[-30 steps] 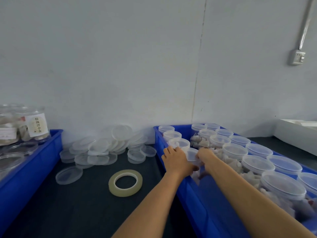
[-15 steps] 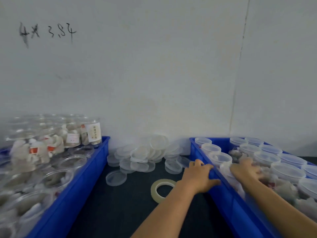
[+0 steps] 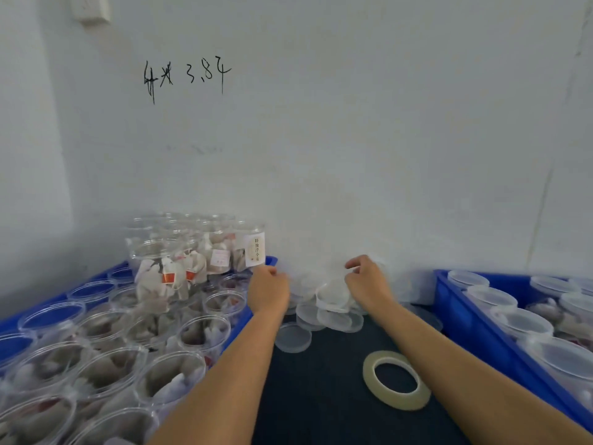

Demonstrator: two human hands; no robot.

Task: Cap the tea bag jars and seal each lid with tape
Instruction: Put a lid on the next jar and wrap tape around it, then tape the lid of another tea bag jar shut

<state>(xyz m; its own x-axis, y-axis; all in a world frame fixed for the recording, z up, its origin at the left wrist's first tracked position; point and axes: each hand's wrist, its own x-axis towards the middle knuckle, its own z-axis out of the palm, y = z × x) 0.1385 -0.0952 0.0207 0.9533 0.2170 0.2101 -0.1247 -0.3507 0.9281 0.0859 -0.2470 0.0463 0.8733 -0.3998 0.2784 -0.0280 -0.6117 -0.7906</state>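
While both hands hover over the lid pile (image 3: 330, 303), left hand (image 3: 269, 292) and right hand (image 3: 369, 284) loosely curled, apparently empty, best pinch one lid by its rim.

Two blue bins (image 3: 455, 303), clear lids (image 3: 293, 337), a yellowish tape roll (image 3: 396, 379), black wall writing (image 3: 186, 77).

light: even, soft, cool cast | shadows: faint | blur: motion smear on lids (image 3: 333, 297) | edges: wide-angle bowing
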